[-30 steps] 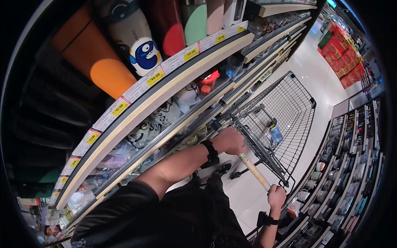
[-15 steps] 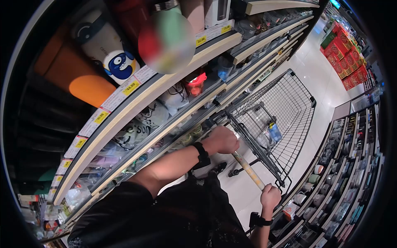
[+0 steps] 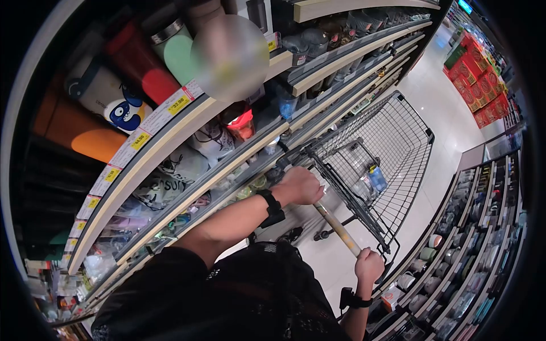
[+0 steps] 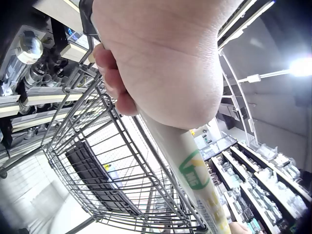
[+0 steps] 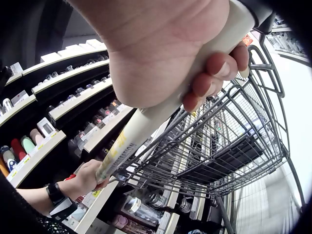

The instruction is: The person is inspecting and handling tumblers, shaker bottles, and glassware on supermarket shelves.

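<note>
In the head view my left hand (image 3: 300,186) grips the near-shelf end of the cart's handle bar (image 3: 338,228), and my right hand (image 3: 369,266) grips its other end. The left wrist view shows the left fingers (image 4: 115,83) curled round the pale bar, which bears a green logo. Curled likewise are the right fingers (image 5: 214,78) in the right wrist view. Ahead of the bar stands the wire cart (image 3: 406,148), holding a blue item with a yellow part (image 3: 376,178) and a clear item beside it.
Shelving on the left holds cups and bottles, among them a red tumbler (image 3: 139,59) and a bottle with a cartoon face (image 3: 108,96). Low shelves (image 3: 455,273) curve along the right. Red stacked boxes (image 3: 475,85) stand far up the tiled aisle floor (image 3: 432,102).
The shelf goods on the left have slid down and leftward in the head view, with more glasses showing. Both hands keep their grip on the bar and sit slightly further left.
</note>
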Action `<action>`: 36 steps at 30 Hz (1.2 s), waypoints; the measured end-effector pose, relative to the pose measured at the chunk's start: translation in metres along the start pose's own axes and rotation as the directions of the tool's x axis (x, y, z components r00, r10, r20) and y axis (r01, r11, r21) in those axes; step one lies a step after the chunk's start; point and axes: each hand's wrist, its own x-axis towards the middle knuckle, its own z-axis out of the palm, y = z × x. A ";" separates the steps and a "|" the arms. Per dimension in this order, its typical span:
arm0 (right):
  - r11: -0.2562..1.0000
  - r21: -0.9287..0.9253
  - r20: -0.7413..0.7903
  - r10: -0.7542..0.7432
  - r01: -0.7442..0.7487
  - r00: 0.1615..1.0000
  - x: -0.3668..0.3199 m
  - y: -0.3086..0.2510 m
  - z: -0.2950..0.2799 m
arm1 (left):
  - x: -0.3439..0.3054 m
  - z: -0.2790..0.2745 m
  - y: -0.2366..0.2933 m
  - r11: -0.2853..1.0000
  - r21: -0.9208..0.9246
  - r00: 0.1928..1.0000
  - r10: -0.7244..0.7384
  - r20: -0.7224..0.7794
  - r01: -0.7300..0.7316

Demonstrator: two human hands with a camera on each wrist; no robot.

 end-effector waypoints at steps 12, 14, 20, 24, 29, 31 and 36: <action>0.999 0.038 -0.028 0.010 -0.009 1.000 0.060 -0.002 -0.022 | 0.062 -0.016 0.007 0.995 0.078 0.993 -0.072 0.089 0.065; 0.999 0.042 -0.018 -0.011 0.011 1.000 0.068 -0.001 -0.024 | 0.073 -0.017 0.007 0.993 0.090 0.982 -0.089 0.169 0.074; 0.998 0.049 -0.093 -0.032 0.037 0.995 0.087 0.002 -0.023 | 0.092 -0.008 0.002 0.994 0.100 0.998 -0.047 0.029 0.044; 0.996 0.087 -0.052 -0.016 0.021 0.999 0.097 -0.002 -0.027 | 0.100 -0.008 -0.004 0.995 0.103 0.996 0.011 -0.087 -0.002; 0.997 0.078 -0.067 -0.018 0.023 0.998 0.105 -0.004 -0.026 | 0.111 -0.006 -0.009 0.995 0.100 0.991 0.036 -0.131 -0.023; 0.996 0.080 -0.060 -0.030 0.034 0.998 0.110 -0.003 -0.024 | 0.115 -0.008 -0.010 0.994 0.106 0.991 0.042 -0.127 -0.028; 0.998 0.058 -0.016 0.004 -0.003 1.000 0.117 -0.005 -0.027 | 0.122 -0.009 -0.011 0.996 0.080 0.991 0.048 -0.121 -0.039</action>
